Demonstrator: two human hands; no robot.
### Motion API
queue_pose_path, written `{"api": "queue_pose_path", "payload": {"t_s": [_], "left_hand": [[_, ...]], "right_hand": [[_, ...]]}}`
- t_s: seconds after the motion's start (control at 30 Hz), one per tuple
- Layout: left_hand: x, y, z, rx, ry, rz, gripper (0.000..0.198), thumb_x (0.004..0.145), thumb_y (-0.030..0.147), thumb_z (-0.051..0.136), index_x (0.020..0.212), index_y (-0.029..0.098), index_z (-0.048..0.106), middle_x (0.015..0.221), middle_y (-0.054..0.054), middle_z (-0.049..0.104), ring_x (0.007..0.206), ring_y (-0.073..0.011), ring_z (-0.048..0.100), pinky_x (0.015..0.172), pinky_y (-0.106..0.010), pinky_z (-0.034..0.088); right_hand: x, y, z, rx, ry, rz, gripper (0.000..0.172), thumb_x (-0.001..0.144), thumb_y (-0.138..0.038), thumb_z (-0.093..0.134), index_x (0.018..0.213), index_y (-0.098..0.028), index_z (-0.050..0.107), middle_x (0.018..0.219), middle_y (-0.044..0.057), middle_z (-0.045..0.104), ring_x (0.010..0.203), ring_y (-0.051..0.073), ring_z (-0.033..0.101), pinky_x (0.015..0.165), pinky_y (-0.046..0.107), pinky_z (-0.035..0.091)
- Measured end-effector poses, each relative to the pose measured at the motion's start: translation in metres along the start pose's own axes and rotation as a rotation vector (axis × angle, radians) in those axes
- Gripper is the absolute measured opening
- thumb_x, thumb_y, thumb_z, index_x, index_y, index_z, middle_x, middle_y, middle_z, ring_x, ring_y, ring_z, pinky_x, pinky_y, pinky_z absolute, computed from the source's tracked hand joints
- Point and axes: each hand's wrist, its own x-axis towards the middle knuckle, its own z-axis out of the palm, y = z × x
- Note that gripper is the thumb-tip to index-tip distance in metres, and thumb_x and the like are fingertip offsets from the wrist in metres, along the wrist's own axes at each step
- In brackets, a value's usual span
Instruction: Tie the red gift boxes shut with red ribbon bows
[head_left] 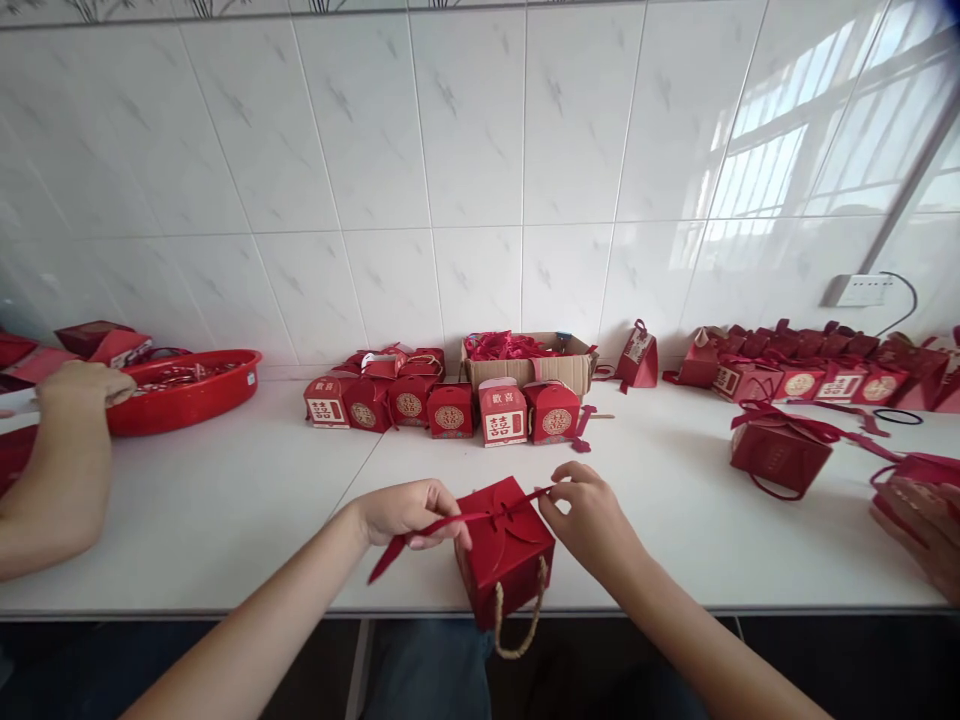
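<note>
A red gift box (517, 560) with a rope handle (519, 640) sits at the table's front edge, the handle hanging down over the edge. Across its folded top runs a red ribbon (480, 516), threaded through at the centre. My left hand (411, 512) pinches the ribbon on the box's left side, and a loose tail hangs beyond the fingers. On the right, my right hand (581, 505) grips the other end between thumb and finger, with the ribbon drawn out between both hands.
Behind stand several small red boxes (450, 410) and a cardboard box (577, 370) of red ribbons. A co-worker's hand (86, 385) is by a red basin (187, 400) at left. Another person's hand (922, 525) holds a box at right, near a ribboned box (780, 455).
</note>
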Motion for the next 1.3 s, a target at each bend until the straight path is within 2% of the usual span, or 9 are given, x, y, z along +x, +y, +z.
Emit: {"api": "queue_pose_path", "payload": {"t_s": [0.1,0.23,0.33,0.43,0.53,0.67,0.9,1.1,1.3], "left_hand": [[0.003,0.008,0.018,-0.120,0.135,0.094,0.053,0.070,0.060,0.056,0.093,0.015,0.070,0.040,0.010,0.030,0.037,-0.0042,0.014,0.041,-0.021,0.015],[0.007,0.017,0.053,-0.142,0.426,0.189,0.042,0.079,0.049,0.054,0.101,0.016,0.067,0.057,0.006,0.044,0.041,-0.0041,0.023,0.040,-0.020,0.020],[0.007,0.020,0.074,0.174,0.727,0.399,0.022,0.078,0.029,0.054,0.088,0.016,0.070,0.075,-0.003,0.056,0.063,-0.0121,0.052,0.057,-0.024,0.044],[0.007,0.018,0.084,0.562,0.891,0.517,0.021,0.077,0.018,0.049,0.087,0.017,0.069,0.089,-0.007,0.056,0.076,-0.0171,0.059,0.068,-0.029,0.049],[0.007,0.013,0.087,0.742,0.874,0.513,0.027,0.078,0.014,0.046,0.095,0.018,0.067,0.095,-0.008,0.056,0.071,-0.0160,0.061,0.065,-0.028,0.050],[0.008,0.005,0.087,0.717,0.838,0.558,0.028,0.085,0.018,0.044,0.105,0.019,0.064,0.105,-0.010,0.054,0.078,-0.0172,0.064,0.068,-0.029,0.054],[0.006,0.002,0.074,0.690,0.698,0.725,0.030,0.088,0.016,0.041,0.105,0.021,0.066,0.122,-0.011,0.056,0.104,-0.0197,0.061,0.086,-0.030,0.053],[0.007,0.002,0.062,0.798,0.629,0.787,0.032,0.086,0.012,0.042,0.080,0.021,0.072,0.116,-0.009,0.063,0.097,-0.0181,0.065,0.082,-0.028,0.053],[0.016,-0.002,0.061,0.672,0.628,0.877,0.024,0.083,0.012,0.050,0.076,0.020,0.072,0.099,-0.007,0.068,0.087,-0.0145,0.065,0.076,-0.024,0.051]], "right_hand": [[0.005,-0.005,0.011,0.205,0.152,0.032,0.024,0.078,-0.025,0.056,0.056,-0.018,0.062,0.079,0.008,0.062,0.063,0.017,0.055,0.061,0.030,0.046],[0.013,-0.015,0.010,0.450,0.032,0.057,0.027,0.074,-0.035,0.065,0.054,-0.018,0.063,0.077,0.006,0.061,0.062,0.015,0.053,0.057,0.027,0.043],[0.018,-0.019,0.008,0.523,-0.101,0.060,0.030,0.072,-0.043,0.069,0.056,-0.018,0.066,0.077,0.005,0.059,0.064,0.014,0.052,0.058,0.027,0.043],[0.021,-0.018,0.007,0.540,-0.175,0.086,0.029,0.069,-0.043,0.071,0.056,-0.017,0.066,0.078,0.004,0.056,0.066,0.014,0.052,0.059,0.026,0.043],[0.023,-0.017,0.005,0.503,-0.226,0.117,0.021,0.067,-0.032,0.069,0.055,-0.016,0.063,0.080,0.003,0.055,0.066,0.013,0.052,0.060,0.025,0.044],[0.026,-0.017,0.001,0.397,-0.267,0.169,0.009,0.063,-0.018,0.061,0.055,-0.015,0.061,0.079,0.003,0.057,0.065,0.013,0.052,0.059,0.025,0.042],[0.043,-0.018,-0.008,0.318,-0.524,0.158,0.015,0.058,-0.017,0.057,0.045,-0.016,0.050,0.051,-0.003,0.044,0.053,0.009,0.039,0.044,0.021,0.029],[0.049,-0.017,-0.011,0.310,-0.666,0.155,0.017,0.055,-0.017,0.061,0.042,-0.016,0.049,0.048,-0.005,0.039,0.046,0.007,0.031,0.038,0.021,0.020],[0.047,-0.012,-0.010,0.393,-0.671,0.127,0.010,0.056,-0.019,0.063,0.047,-0.016,0.060,0.051,-0.003,0.047,0.049,0.008,0.038,0.037,0.020,0.026]]}}
